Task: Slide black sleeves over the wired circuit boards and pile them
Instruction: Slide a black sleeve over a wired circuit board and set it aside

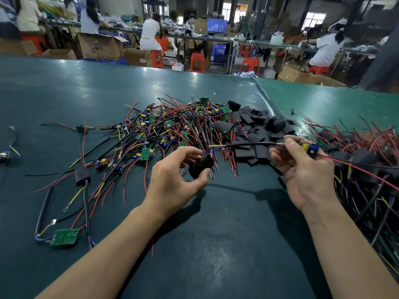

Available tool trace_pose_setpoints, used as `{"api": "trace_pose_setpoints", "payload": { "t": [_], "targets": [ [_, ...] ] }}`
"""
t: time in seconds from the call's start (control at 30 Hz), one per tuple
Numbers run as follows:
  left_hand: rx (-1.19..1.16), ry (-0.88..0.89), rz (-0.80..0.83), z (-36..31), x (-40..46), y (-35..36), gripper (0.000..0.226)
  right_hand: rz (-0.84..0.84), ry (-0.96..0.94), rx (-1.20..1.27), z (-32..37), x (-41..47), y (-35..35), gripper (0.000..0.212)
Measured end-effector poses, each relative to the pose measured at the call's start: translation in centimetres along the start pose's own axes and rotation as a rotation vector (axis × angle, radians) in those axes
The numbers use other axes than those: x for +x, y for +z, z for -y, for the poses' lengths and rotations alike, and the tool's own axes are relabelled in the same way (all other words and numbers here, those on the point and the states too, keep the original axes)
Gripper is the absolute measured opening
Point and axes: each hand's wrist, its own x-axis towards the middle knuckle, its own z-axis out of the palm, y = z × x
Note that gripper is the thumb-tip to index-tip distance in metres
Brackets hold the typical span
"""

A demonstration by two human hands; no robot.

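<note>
Holding a short black soft sleeve (201, 166) between thumb and curled fingers, my left hand (174, 180) hovers above the dark green table mat (216, 244). My right hand (302, 167) pinches a wired circuit board (309, 148), with blue and yellow parts, by its black cable (248, 144); the cable's loose end, with thin yellow and blue wires, points at 9 o'clock, just above the sleeve. At 12 o'clock from my hands lies a big tangled heap of bare green boards with red, black and yellow wires (168, 126). The pile of flat black sleeves (257, 130) touches it at 1 o'clock. At 3 o'clock is the pile of already sleeved boards (364, 160). At 9 o'clock one sleeved board (82, 175) lies apart.
</note>
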Motion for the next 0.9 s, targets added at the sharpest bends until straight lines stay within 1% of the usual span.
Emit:
{"api": "trace_pose_setpoints", "payload": {
  "t": [0.17,0.3,0.47,0.57,0.6,0.7,0.77,0.9],
  "targets": [
    [-0.032,-0.03,-0.054,-0.19,-0.01,0.14,0.032,0.012,-0.015,-0.024,0.03,-0.15,0.14,0.009],
    [-0.035,-0.064,-0.099,-0.11,0.16,0.14,0.031,-0.014,-0.017,-0.022,0.13,-0.03,0.08,0.009],
    [-0.015,-0.061,-0.077,0.01,0.1,0.19,0.032,0.0,0.012,-0.031,0.22,-0.08,-0.02,0.008],
    [0.0,-0.073,-0.083,0.13,0.16,0.22,0.034,0.015,0.075,-0.034,0.33,0.06,-0.25,0.025],
    [0.0,-0.086,-0.091,0.15,0.21,0.2,0.034,0.042,0.108,-0.029,0.4,0.12,-0.32,0.027],
    [-0.008,-0.109,-0.102,0.15,0.31,0.14,0.034,0.166,0.214,-0.038,0.44,0.11,-0.21,0.021],
    [-0.01,-0.105,-0.09,0.16,0.31,0.15,0.034,0.237,0.244,-0.118,0.22,-0.13,-0.01,0.014],
    [0.001,-0.093,-0.075,0.42,0.31,0.13,0.036,0.382,0.304,-0.316,-0.36,-0.69,0.03,0.02]
  ]
}}
